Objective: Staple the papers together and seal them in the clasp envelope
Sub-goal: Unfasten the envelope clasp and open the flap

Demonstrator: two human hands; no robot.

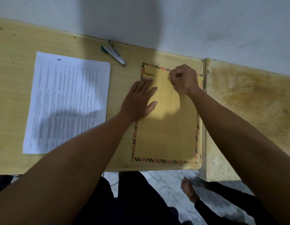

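Pressing flat-fingered on the envelope, the left hand; right hand pinching its string.

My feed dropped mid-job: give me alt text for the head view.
Left hand lies flat on the clasp envelope while the right hand pinches its string closure near the flap. Papers and stapler lie on the desk to the left.
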